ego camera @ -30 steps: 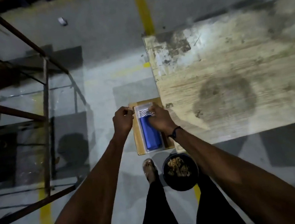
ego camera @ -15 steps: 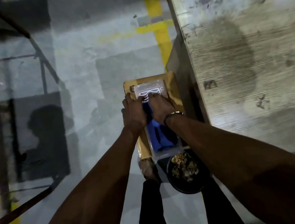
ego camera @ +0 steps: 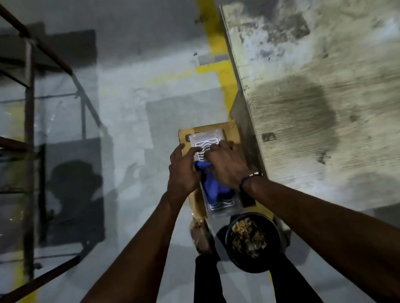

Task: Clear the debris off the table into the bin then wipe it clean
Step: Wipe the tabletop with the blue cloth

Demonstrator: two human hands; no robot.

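Left hand (ego camera: 182, 171) pinches blue cloth (ego camera: 211, 188) at the clear packet (ego camera: 207, 140). Right hand (ego camera: 227, 164) presses packet down, fingers extended. Packet lies on cardboard box (ego camera: 231, 127) just left of table (ego camera: 329, 107), whose wood top is worn and stained. Black bin (ego camera: 257, 266) with debris (ego camera: 248, 237) stands on grey concrete floor (ego camera: 133, 83) beside a yellow line (ego camera: 211, 21). Metal rack (ego camera: 27, 98) far left.

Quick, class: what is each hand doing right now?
Left hand: apparently pinching the crumpled blue cloth inside the clear plastic packet.
Right hand: open, fingers pressing on that packet.
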